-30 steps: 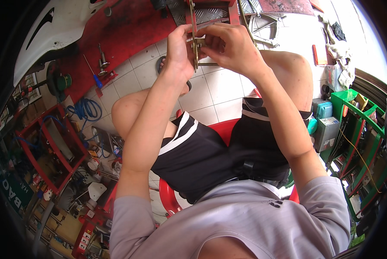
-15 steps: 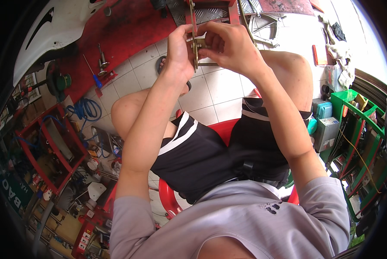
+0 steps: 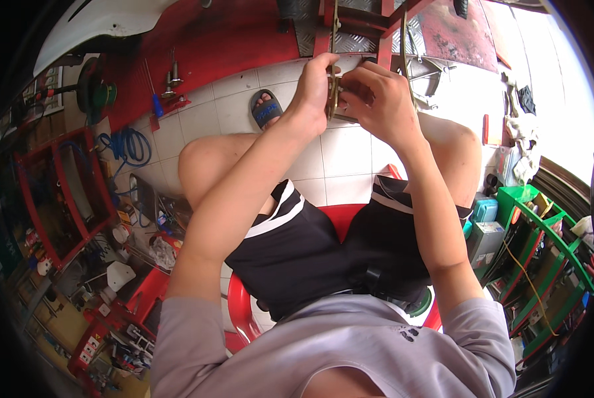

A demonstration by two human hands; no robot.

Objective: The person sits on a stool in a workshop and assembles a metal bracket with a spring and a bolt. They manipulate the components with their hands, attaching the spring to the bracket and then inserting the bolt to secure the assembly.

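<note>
I sit on a red plastic chair (image 3: 347,215) with both arms stretched forward. My left hand (image 3: 313,89) and my right hand (image 3: 376,99) meet around a thin upright brass-coloured metal part (image 3: 335,79) that hangs down from a red metal frame (image 3: 383,30). The fingers of both hands are closed on it, the left from the left side, the right from the right. The part itself is mostly hidden between the fingers.
White floor tiles (image 3: 340,152) lie under my knees, with my sandalled foot (image 3: 266,109) ahead. A red rack (image 3: 65,192) and a blue hose coil (image 3: 128,146) stand at left, a green shelf (image 3: 542,245) with boxes at right, and tool clutter at lower left.
Both hands stay on the metal part. The fingers shift only slightly on it; the arms and body hold the same pose.
</note>
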